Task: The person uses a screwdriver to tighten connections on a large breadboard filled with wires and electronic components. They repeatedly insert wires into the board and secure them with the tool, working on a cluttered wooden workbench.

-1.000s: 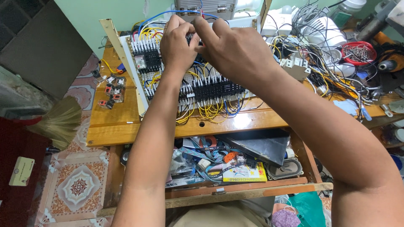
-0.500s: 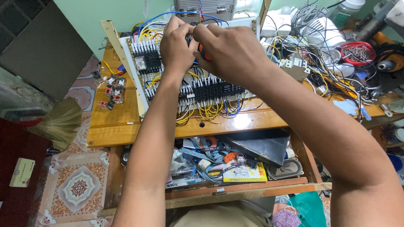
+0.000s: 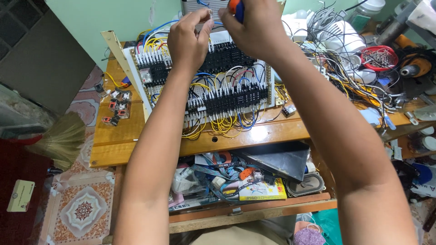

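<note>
Panel point(image 3: 204, 86), a white board packed with black terminal blocks and yellow, white and blue wires, leans upright on the wooden table point(image 3: 122, 136), near its back edge. Both arms reach over it to its top rim. Left hand point(image 3: 188, 41) arches there, thumb and forefinger pinching a small wire end. Right hand point(image 3: 259, 29), touching the panel's top just right of the left, is closed around a screwdriver point(image 3: 236, 8) with an orange and blue handle; its tip is hidden. Right of the panel lies a tangle of cables point(image 3: 345, 68); below it an open drawer point(image 3: 245, 181) holds clutter; left of it sit small relays point(image 3: 116, 106). Against half a second ago, both hands sit higher on the panel and the screwdriver handle now shows.
</note>
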